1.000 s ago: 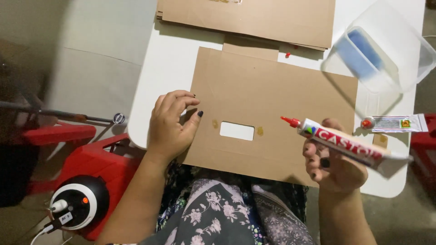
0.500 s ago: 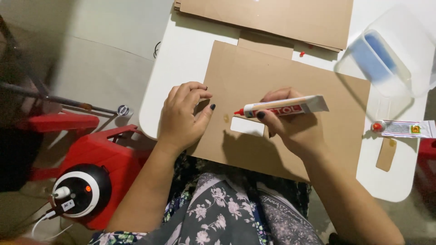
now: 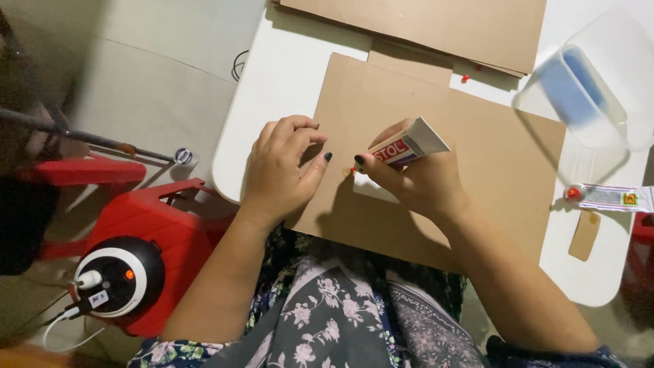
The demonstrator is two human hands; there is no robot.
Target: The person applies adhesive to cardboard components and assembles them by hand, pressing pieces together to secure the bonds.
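Note:
A brown cardboard sheet [image 3: 477,143] with a small rectangular cut-out lies on a white table [image 3: 286,75]. My left hand [image 3: 279,170] rests on the sheet's left edge, fingers curled and pressing down. My right hand [image 3: 415,180] grips a white glue tube [image 3: 407,144] with a red tip, tilted so that the tip touches the cardboard just left of the cut-out. The hand hides most of the cut-out.
A larger cardboard piece [image 3: 436,24] lies at the table's far edge. A clear plastic box [image 3: 586,88] with something blue inside stands at the right. A second small tube [image 3: 606,197] and a little cardboard strip [image 3: 584,235] lie below it. A red stool [image 3: 157,232] carries a round white-and-black device [image 3: 119,276].
My right hand has brought the glue tube from the table's right side to the cut-out and tipped its nozzle down onto the cardboard. My left hand has stayed on the sheet's left edge.

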